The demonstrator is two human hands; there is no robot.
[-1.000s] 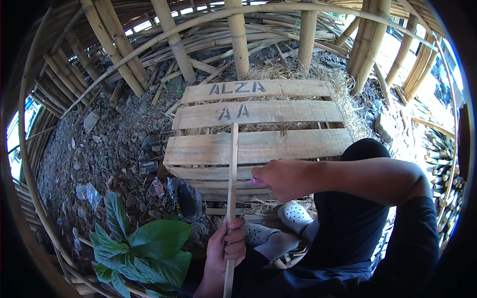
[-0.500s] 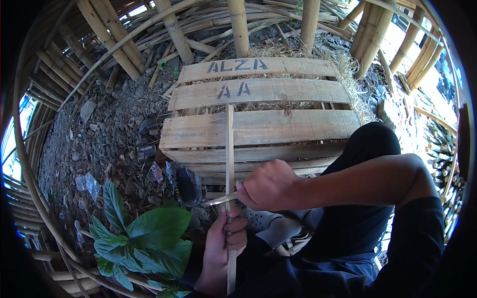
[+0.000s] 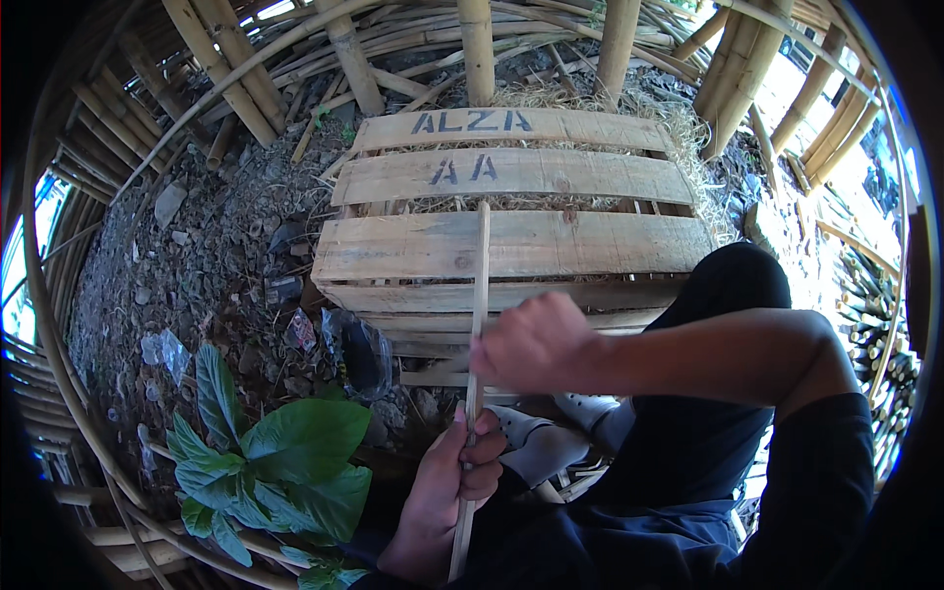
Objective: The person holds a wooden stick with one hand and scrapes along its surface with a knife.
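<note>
A long, narrow bamboo strip (image 3: 481, 265) stands lengthwise in front of me, its far end over the slatted wooden crate (image 3: 393, 246). My left hand (image 3: 462, 472) is closed round its lower part, thumb up along it. Just above, my right hand (image 3: 536, 344) is closed in a fist on a knife (image 3: 452, 365), beside the strip. The knife's blade is smeared by motion and its handle is hidden in the fist, so I cannot tell whether the edge touches the strip.
A broad-leaved green plant (image 3: 305, 447) grows at the left, near my left forearm. Clear plastic wrapping (image 3: 359, 354) lies by the crate on stony ground. Bamboo poles (image 3: 477, 54) stand behind, and cut bamboo pieces (image 3: 870, 334) are stacked at the right. My bent knee (image 3: 742, 275) is beside the crate.
My right hand has moved up along the strip, away from my left hand, with the knife. The strip's far end has shifted to the right; my left hand still grips it.
</note>
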